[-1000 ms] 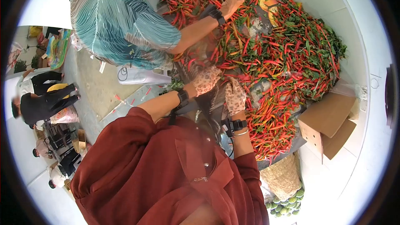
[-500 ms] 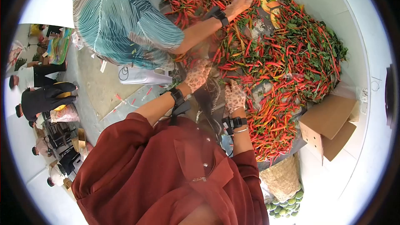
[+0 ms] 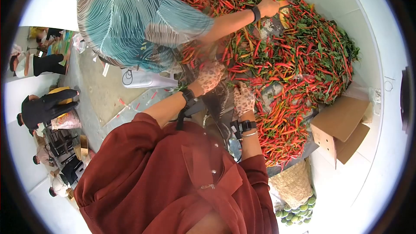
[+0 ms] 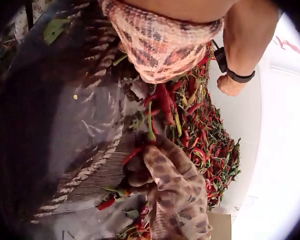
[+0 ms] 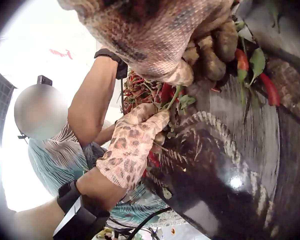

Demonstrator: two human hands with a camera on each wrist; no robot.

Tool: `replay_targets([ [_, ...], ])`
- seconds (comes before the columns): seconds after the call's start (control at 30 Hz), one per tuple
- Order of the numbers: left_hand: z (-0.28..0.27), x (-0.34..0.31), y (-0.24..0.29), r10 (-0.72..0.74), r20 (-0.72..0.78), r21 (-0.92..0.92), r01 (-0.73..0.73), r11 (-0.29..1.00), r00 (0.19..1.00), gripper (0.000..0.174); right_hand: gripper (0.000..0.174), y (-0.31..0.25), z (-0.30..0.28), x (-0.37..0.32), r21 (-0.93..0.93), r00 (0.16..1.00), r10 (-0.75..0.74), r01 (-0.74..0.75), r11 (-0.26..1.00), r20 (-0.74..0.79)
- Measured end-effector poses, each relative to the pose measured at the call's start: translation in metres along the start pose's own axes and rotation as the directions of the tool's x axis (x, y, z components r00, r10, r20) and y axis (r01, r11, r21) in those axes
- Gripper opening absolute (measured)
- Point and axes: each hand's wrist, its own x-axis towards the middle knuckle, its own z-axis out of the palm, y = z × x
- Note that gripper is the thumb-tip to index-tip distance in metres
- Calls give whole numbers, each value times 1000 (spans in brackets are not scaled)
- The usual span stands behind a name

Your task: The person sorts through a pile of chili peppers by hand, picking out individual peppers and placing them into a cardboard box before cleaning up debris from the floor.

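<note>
My left hand [image 3: 211,78], in a spotted glove, has its fingers curled round a chili pepper; a bit of red [image 5: 153,159] and a green stem show beneath them in the right wrist view. Facing it, my right hand [image 3: 244,99], gloved alike, pinches a red chili pepper whose green stem [image 4: 151,131] points up towards the left hand. More red chilies [image 5: 271,90] and a leaf [image 5: 257,61] lie past the right fingertips. Both hands are over a dark sheet with rope-like strands [image 4: 85,172], at the near edge of the chili pile [image 3: 286,67].
Another person in a patterned teal shirt [image 3: 130,26] bends over the pile at the left, one arm [image 3: 236,24] stretched across it. An opened cardboard box [image 3: 338,123] and a woven sack [image 3: 294,184] stand to the right. Several people and a grey stool [image 3: 149,79] are at the left.
My left hand drew back left from the right hand, then came slightly right again. The right hand has barely shifted. The other person's hand has reached further right over the pile.
</note>
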Motion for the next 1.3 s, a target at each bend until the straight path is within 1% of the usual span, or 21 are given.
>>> replay_targets([
  [0.03,3,-4,13,18,104,711,-87,697,994,40,33,0,0,-1,-6,1000,-4,4,1000,-3],
  [0.07,3,-10,10,17,105,712,-87,697,994,40,33,0,0,-2,-11,1000,-9,9,1000,-6],
  [0.23,12,-46,-38,110,59,122,-116,986,992,31,32,-1,0,-2,2,998,-27,27,1000,-51],
  [0.27,16,-46,-34,124,63,124,-131,984,990,31,32,-3,-2,-3,-2,999,0,0,1000,-33],
  [0.33,21,-42,-26,-81,37,-193,87,977,996,33,32,-1,0,-2,-13,998,-29,28,1000,-61],
  [0.37,13,-37,-25,11,260,-615,156,773,966,31,32,0,2,-2,-17,998,-31,30,999,-61],
  [0.5,13,-28,-35,-91,21,-508,89,857,996,35,33,6,4,-3,-32,998,-51,50,998,-34],
  [0.53,31,-32,9,37,-20,286,-30,958,999,37,33,6,4,-2,-35,999,-43,42,998,-17],
  [0.57,45,-34,41,149,33,897,-95,431,988,40,33,5,5,-2,-36,998,-61,61,998,-14],
  [0.67,61,-37,62,129,-24,931,-25,365,991,41,31,6,4,-4,12,995,-98,98,995,-38],
  [0.73,46,-25,20,126,-22,932,-25,363,992,41,33,5,4,-3,55,993,-105,108,993,-43],
  [0.77,37,-18,-9,36,-33,517,-14,856,999,39,33,5,3,-4,67,995,-93,96,993,-44],
  [0.8,34,-15,-15,-40,16,-109,42,993,999,38,33,6,3,-4,78,996,-81,84,993,-48],
  [0.83,31,-14,-22,-39,20,-110,41,993,999,38,33,6,4,-4,76,996,-78,82,994,-51],
  [0.87,29,-14,-16,74,-14,282,-67,957,997,36,32,7,6,-4,56,995,-69,74,996,-77],
  [0.9,30,-13,-11,191,-2,629,-147,763,982,34,31,9,7,-4,36,993,-58,62,997,-102],
  [0.93,31,-13,-7,188,4,626,-149,765,982,34,31,12,8,-4,33,993,-52,56,998,-105],
  [1.0,42,-21,45,-23,-98,750,89,656,995,32,32,14,10,-2,60,994,-27,33,998,-106],
  [1.17,28,-34,54,-166,-163,452,223,864,973,47,33,12,6,-4,117,998,-14,22,993,-64],
  [1.23,24,-40,52,-222,-141,151,243,958,965,55,33,11,5,-3,131,996,-29,40,991,-90],
  [1.3,13,-41,44,-202,-126,240,228,944,971,53,33,12,6,-4,129,997,-21,31,991,-76],
])
